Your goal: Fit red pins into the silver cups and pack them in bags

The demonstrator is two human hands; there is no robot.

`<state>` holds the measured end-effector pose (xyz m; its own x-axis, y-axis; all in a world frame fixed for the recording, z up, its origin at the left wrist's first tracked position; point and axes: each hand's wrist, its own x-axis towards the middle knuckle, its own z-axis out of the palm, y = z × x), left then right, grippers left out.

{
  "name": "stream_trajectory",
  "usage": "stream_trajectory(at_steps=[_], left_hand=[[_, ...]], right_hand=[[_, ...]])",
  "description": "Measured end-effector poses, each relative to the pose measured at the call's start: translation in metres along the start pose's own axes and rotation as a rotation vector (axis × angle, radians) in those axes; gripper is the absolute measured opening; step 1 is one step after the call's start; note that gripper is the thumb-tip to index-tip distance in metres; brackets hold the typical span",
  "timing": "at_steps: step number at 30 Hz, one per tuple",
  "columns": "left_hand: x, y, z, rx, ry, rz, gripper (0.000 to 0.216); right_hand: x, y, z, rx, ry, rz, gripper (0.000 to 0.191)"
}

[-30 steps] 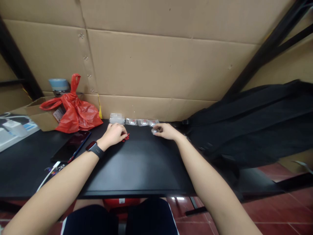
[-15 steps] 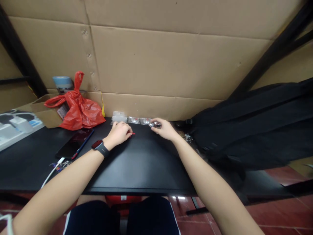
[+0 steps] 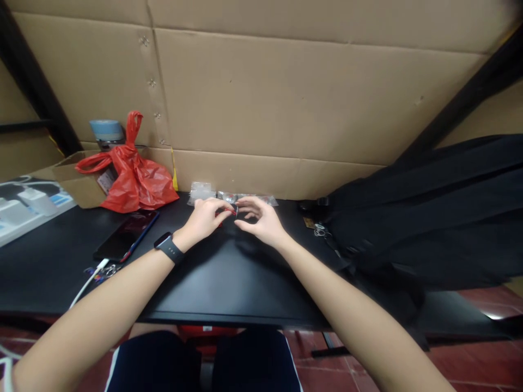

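Observation:
My left hand point(image 3: 207, 218) is closed in a pinch on a small red object point(image 3: 220, 216); its exact kind is too small to make out. Just right of it, my right hand point(image 3: 261, 220) curves with thumb and forefinger apart. Between those fingertips stands a thin shiny piece point(image 3: 237, 211), seen nearly edge-on and apparently held. The two hands almost meet above the black table point(image 3: 229, 283). Behind them, along the cardboard wall, lie small clear plastic packets point(image 3: 202, 191), one with a round shiny item point(image 3: 227, 197) inside. My fingers partly cover the packets.
On the left are a red plastic bag point(image 3: 137, 179), a cardboard box point(image 3: 77, 182), a blue-lidded container point(image 3: 107, 130), a phone point(image 3: 126, 237) with a white cable, and a power strip point(image 3: 36, 212). A black bag point(image 3: 429, 218) and metal rings point(image 3: 322, 231) lie at the right.
My right hand has moved left from the packets with a shiny piece, close to my left hand. My left hand has shifted slightly right and up with the red object.

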<state>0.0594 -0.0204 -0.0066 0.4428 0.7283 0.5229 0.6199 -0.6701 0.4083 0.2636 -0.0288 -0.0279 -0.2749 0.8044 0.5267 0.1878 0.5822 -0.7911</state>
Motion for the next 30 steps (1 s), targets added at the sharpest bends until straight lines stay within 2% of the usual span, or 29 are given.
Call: stream_trajectory(at_steps=[4, 14, 20, 23, 30], left_hand=[[-0.001, 0.006, 0.0, 0.0, 0.01, -0.007, 0.016], [-0.004, 0.018, 0.011, -0.137, 0.205, -0.016, 0.015], [-0.005, 0.018, 0.014, -0.16, 0.223, 0.016, 0.015], [-0.005, 0.018, 0.014, -0.148, 0.238, 0.013, 0.011], [-0.006, 0.024, 0.009, -0.095, 0.301, 0.034, 0.01]], right_hand=[[-0.001, -0.007, 0.002, 0.008, 0.003, -0.04, 0.047], [-0.003, -0.015, 0.005, -0.083, 0.109, -0.126, 0.049], [-0.004, -0.014, 0.007, -0.056, 0.14, -0.124, 0.048], [-0.003, -0.015, 0.007, 0.036, 0.154, -0.086, 0.049], [-0.004, -0.02, 0.011, 0.437, 0.087, 0.093, 0.057]])
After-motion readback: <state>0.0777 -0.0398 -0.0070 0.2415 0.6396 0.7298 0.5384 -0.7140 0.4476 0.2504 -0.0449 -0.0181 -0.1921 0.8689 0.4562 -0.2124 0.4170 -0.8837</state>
